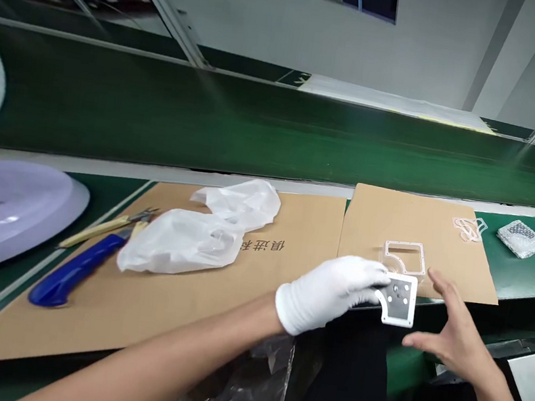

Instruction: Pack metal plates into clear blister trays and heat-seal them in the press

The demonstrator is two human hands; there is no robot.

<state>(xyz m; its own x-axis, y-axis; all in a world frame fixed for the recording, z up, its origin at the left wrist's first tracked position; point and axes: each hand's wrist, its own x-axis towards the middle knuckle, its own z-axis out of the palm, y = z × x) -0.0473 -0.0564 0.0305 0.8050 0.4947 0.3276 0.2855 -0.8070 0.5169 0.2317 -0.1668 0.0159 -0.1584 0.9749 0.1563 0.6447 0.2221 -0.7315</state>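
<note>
My left hand (334,289), in a white glove, grips a flat plate (399,300) by its left edge. The plate has a white rim, a dark grey face with several small light dots, and a curved notch at one corner. To the right of it is my bare right hand (460,337), thumb and fingers spread apart and holding nothing. Just behind the plate, a white frame (406,244) of similar outline lies on the cardboard, with what looks like clear plastic around it.
Cardboard sheets (312,233) cover the bench. On the left lie white plastic bags (192,243), a blue-handled tool (78,270), pliers (104,225) and a fan base (7,210). White strips (469,228) and a bubble-wrap packet (520,237) are at right. A green conveyor belt (277,129) runs behind.
</note>
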